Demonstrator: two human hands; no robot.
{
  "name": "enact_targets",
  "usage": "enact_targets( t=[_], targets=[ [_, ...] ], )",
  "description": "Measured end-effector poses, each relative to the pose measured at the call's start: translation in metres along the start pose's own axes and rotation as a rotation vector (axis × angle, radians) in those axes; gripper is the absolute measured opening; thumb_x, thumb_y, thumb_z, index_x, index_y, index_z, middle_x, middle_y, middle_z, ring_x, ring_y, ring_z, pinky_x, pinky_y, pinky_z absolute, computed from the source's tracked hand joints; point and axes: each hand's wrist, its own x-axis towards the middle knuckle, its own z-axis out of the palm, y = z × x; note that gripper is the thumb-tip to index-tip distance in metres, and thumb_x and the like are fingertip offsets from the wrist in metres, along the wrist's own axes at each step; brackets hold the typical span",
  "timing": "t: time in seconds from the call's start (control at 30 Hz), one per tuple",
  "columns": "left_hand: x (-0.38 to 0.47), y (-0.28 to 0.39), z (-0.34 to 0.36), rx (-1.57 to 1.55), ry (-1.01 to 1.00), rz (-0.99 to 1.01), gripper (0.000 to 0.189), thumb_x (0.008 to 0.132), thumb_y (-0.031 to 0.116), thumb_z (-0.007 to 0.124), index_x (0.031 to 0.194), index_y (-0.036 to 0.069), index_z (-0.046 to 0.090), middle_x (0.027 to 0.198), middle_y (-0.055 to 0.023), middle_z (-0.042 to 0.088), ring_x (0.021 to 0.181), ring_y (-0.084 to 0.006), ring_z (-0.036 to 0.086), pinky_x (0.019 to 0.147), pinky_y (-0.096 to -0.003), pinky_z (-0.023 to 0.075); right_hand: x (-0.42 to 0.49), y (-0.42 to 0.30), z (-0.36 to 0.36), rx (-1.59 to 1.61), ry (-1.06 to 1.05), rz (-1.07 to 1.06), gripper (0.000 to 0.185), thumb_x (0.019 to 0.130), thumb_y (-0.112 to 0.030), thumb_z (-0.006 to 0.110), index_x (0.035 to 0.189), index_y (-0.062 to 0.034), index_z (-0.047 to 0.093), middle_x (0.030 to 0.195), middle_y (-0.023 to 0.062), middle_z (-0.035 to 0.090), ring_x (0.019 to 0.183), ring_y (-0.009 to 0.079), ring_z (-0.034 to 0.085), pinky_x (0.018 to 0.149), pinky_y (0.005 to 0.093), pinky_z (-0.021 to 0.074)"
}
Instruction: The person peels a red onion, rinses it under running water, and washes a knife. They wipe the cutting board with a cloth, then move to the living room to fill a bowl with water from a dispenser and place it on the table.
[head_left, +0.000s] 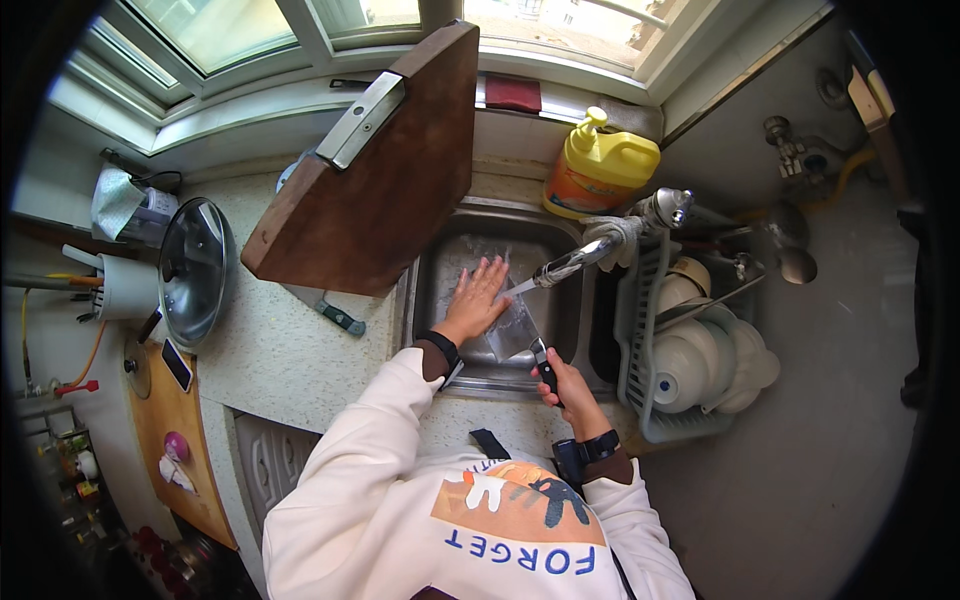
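My right hand (568, 391) grips the black handle of a wide-bladed cleaver (514, 330) over the steel sink (450, 225). Flat against the upper part of the blade lies my left hand (477, 298), its fingers somewhat spread. Water runs from the chrome faucet (574, 262) onto the blade beside my left fingers. A pale cloth is wrapped around the faucet's neck. The lower blade looks wet, and its upper edge is partly hidden by the hand and the water.
A thick wooden cutting board (375, 180) leans left of the sink, above a green-handled knife (341, 318). Behind the sink stands a yellow pump bottle (604, 169). A dish rack (645, 360) with bowls is at the right; a glass pan lid (196, 270) is at the left.
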Motion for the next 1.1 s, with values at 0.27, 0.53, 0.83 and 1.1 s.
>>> enact_targets(
  t=[0.27, 0.53, 0.83, 1.1],
  targets=[
    [0.012, 0.01, 0.004, 0.1, 0.098, -0.01, 0.07, 0.096, 0.042, 0.042, 0.151, 0.008, 0.014, 0.157, -0.012, 0.014, 0.145, -0.0278, 0.009, 0.115, -0.0496, 0.0078, -0.002, -0.004, 0.004, 0.012, 0.025, -0.009, 0.052, 0.095, -0.052, 0.047, 0.085, -0.0027, 0.059, 0.053, -0.0005, 0.046, 0.038, 0.0065, 0.034, 0.036, 0.0215, 0.0245],
    [-0.032, 0.051, 0.007, -0.057, -0.049, 0.435, 0.069, 0.094, 0.044, 0.046, 0.148, 0.008, 0.023, 0.154, -0.0124, 0.022, 0.144, -0.0266, 0.015, 0.116, -0.0483, 0.0107, 0.025, -0.006, 0.011, 0.126, 0.069, -0.044, 0.051, 0.094, -0.056, 0.045, 0.086, -0.007, 0.058, 0.053, -0.0014, 0.046, 0.037, 0.0055, 0.034, 0.036, 0.0201, 0.0257],
    [-0.045, 0.003, 0.0, 0.017, 0.014, 0.136, 0.072, 0.095, 0.046, 0.043, 0.148, 0.003, 0.02, 0.155, -0.0172, 0.016, 0.145, -0.0324, 0.009, 0.116, -0.0464, 0.0084, 0.022, 0.0, -0.002, 0.082, 0.058, -0.1, 0.052, 0.095, -0.054, 0.046, 0.086, -0.0034, 0.058, 0.054, -0.001, 0.046, 0.038, 0.0054, 0.034, 0.036, 0.0197, 0.0247],
    [-0.035, 0.037, 0.02, -0.653, 0.294, -0.224, 0.066, 0.091, 0.045, 0.056, 0.134, -0.004, 0.043, 0.134, -0.023, 0.046, 0.126, -0.0357, 0.043, 0.108, -0.043, 0.0311, 0.042, 0.03, -0.012, -0.642, 0.457, -0.694, 0.036, 0.089, -0.039, 0.062, 0.094, -0.0034, 0.065, 0.067, 0.0078, 0.062, 0.057, 0.0221, 0.059, 0.054, 0.0329, 0.0443]
  ],
)
